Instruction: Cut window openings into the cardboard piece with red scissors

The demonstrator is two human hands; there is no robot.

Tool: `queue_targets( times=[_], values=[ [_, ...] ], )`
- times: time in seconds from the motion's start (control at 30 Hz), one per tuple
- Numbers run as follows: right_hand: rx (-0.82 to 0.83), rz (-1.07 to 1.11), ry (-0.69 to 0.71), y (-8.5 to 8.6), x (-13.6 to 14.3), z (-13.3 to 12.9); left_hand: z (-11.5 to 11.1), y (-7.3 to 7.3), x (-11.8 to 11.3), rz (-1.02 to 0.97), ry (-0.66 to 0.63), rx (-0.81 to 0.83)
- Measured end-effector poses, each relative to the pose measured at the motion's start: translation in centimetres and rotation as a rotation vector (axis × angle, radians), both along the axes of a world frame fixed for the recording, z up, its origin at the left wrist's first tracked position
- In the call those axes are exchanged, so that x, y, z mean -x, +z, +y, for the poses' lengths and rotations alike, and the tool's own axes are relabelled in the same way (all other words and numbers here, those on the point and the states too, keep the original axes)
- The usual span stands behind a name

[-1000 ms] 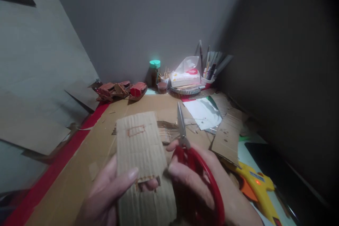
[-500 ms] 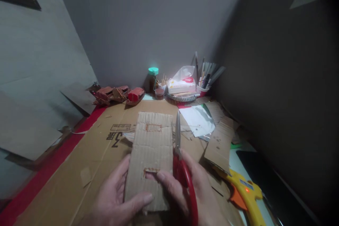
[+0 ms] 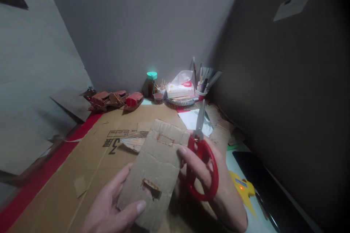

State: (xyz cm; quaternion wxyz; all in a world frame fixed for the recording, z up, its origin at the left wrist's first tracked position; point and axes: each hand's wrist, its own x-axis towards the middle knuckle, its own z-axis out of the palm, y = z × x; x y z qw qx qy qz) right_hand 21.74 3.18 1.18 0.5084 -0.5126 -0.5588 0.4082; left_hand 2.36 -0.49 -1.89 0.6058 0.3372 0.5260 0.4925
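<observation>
My left hand [image 3: 109, 207] holds the near end of a corrugated cardboard piece [image 3: 155, 167], thumb on top beside a small rectangular cut-out. A second, marked rectangle shows near its far end. My right hand [image 3: 216, 185] grips red-handled scissors [image 3: 201, 156], blades closed and pointing up and away. Its fingertips also touch the right edge of the cardboard piece.
A flattened printed cardboard sheet [image 3: 90, 160] covers the red-edged table. A yellow glue gun [image 3: 244, 191] lies at the right. At the back stand cardboard boat models [image 3: 115, 99], a green-lidded jar [image 3: 150, 83], a tissue pack [image 3: 179, 88] and a cup of pens [image 3: 203, 80].
The cardboard piece has tilted to the right and turned in my hands. The scissors have swung right, away from its edge. The view has shifted slightly left.
</observation>
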Motion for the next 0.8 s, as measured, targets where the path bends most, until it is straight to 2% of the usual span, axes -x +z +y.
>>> queue_targets(
  times=[0.2,0.33,0.43,0.53,0.67,0.8],
  values=[
    [0.036,0.139,0.077,0.1,-0.7,0.5,0.6,1.0,0.9,-0.066,-0.038,-0.069],
    [0.081,0.220,0.179,-0.2,-0.2,0.5,1.1,1.3,1.8,-0.155,0.078,-0.129],
    [0.100,0.278,0.159,-0.3,0.4,0.1,1.2,1.0,2.1,-0.191,0.143,-0.223],
    [0.145,0.324,0.117,-0.6,0.8,0.0,1.0,0.7,2.1,-0.232,0.180,-0.224],
    [0.195,0.304,0.114,-1.3,0.9,0.4,0.6,0.5,1.6,-0.181,0.142,-0.195],
    [0.100,0.222,0.122,-2.1,0.7,0.8,0.8,0.4,1.6,-0.140,0.146,-0.177]
  ],
)
